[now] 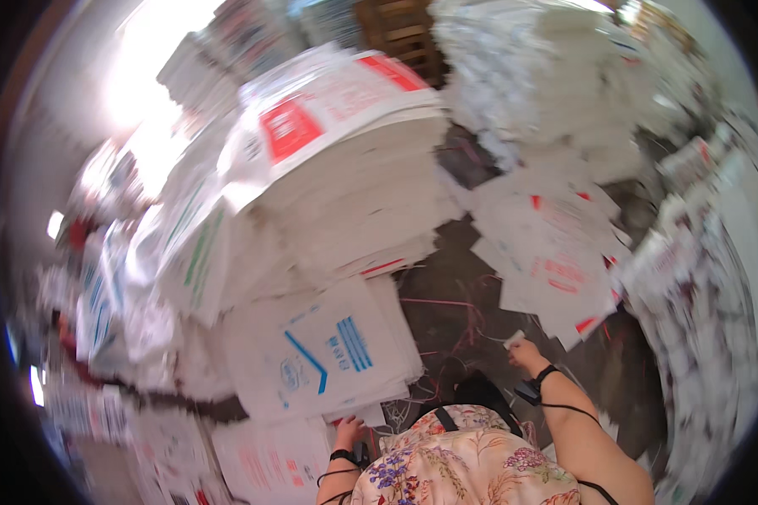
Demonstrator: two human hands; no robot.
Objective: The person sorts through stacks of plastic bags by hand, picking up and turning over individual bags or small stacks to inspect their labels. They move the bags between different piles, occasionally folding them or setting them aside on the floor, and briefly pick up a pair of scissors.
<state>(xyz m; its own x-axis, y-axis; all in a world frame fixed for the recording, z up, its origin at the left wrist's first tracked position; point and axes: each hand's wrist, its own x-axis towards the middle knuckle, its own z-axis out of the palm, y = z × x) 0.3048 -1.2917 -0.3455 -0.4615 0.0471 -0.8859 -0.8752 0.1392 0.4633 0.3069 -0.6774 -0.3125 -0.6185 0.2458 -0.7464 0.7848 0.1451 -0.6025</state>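
Head view: two bare hands, well apart. Right hand point(526, 355), one: fingers closed on a small white scrap point(514, 339), above the dark floor point(451, 337). Left hand point(350, 432), one: near the lower edge of a blue-printed sack stack point(324, 353); grip and contact cannot be told. Beyond: tall sack stack point(345, 185), top sack red-printed. Ahead of the right hand: loose red-printed sacks point(556, 257), fanned. Pink string point(438, 301), on the floor.
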